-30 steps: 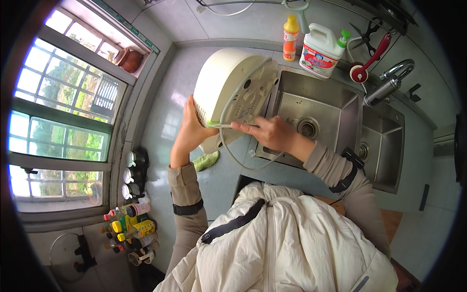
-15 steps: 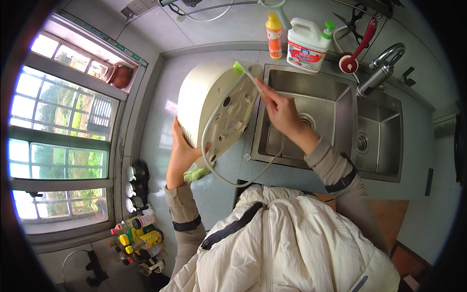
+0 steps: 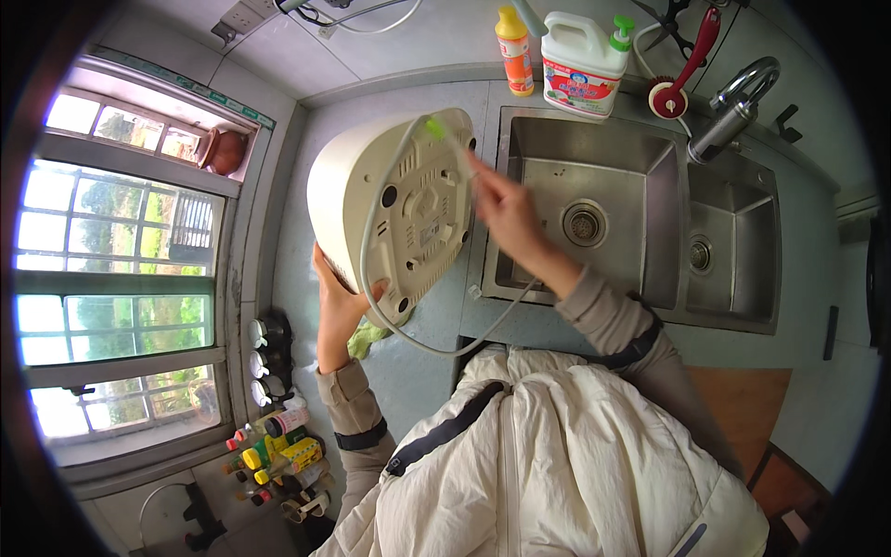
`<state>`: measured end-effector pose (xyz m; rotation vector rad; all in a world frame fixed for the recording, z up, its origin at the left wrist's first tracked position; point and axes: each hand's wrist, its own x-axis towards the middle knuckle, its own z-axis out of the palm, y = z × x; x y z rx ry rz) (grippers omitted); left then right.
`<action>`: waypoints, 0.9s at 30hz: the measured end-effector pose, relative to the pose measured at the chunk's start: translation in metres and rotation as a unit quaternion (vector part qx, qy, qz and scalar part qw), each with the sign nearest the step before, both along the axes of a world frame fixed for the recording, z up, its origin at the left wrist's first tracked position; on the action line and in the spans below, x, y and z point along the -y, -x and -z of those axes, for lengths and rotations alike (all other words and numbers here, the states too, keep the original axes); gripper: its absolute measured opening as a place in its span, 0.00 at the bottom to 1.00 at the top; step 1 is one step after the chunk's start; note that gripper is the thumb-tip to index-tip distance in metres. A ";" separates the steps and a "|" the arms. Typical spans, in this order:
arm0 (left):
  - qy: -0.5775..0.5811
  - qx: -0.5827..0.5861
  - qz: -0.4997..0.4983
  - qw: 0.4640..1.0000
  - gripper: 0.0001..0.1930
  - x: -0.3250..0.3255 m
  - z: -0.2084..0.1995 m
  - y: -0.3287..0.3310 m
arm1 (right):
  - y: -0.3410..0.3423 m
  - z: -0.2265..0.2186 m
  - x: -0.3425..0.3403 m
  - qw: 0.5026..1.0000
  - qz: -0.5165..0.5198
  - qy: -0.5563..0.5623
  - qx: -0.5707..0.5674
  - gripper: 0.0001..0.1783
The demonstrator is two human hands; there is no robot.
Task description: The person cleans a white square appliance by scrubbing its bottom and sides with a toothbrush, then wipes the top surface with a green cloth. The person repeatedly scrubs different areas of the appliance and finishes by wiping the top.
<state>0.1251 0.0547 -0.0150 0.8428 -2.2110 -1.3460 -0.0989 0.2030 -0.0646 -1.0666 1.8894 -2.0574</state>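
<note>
Two hands work on a cream rice cooker (image 3: 408, 209), tipped on its side on the tabletop (image 3: 408, 371) left of the sink (image 3: 594, 213), underside facing the camera, much as half a second ago. Its grey cord (image 3: 371, 232) loops down. The left hand (image 3: 339, 297) braces the lower edge, fingers wrapped. The right hand (image 3: 501, 200), closed on a green-headed brush (image 3: 444, 135), has moved the brush head right, along the upper rim.

Behind the sink on the counter (image 3: 436, 93) stand an orange bottle (image 3: 513, 42) with a yellow cap and a white jug (image 3: 583, 58) with a red-and-green label and green pump, while small yellow, red and green bottles (image 3: 278, 455) cluster under the window.
</note>
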 end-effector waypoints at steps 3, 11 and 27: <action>0.005 0.014 -0.011 1.000 0.59 -0.001 -0.002 0.000 | -0.028 0.015 0.015 0.998 -0.018 0.041 -0.039 0.26; 0.004 0.014 -0.034 0.999 0.56 -0.004 -0.003 0.000 | -0.035 0.026 0.029 0.994 -0.092 0.046 0.027 0.26; -0.002 0.003 -0.063 0.998 0.50 -0.001 -0.004 0.009 | -0.105 0.063 -0.008 0.965 -0.169 -0.047 0.194 0.29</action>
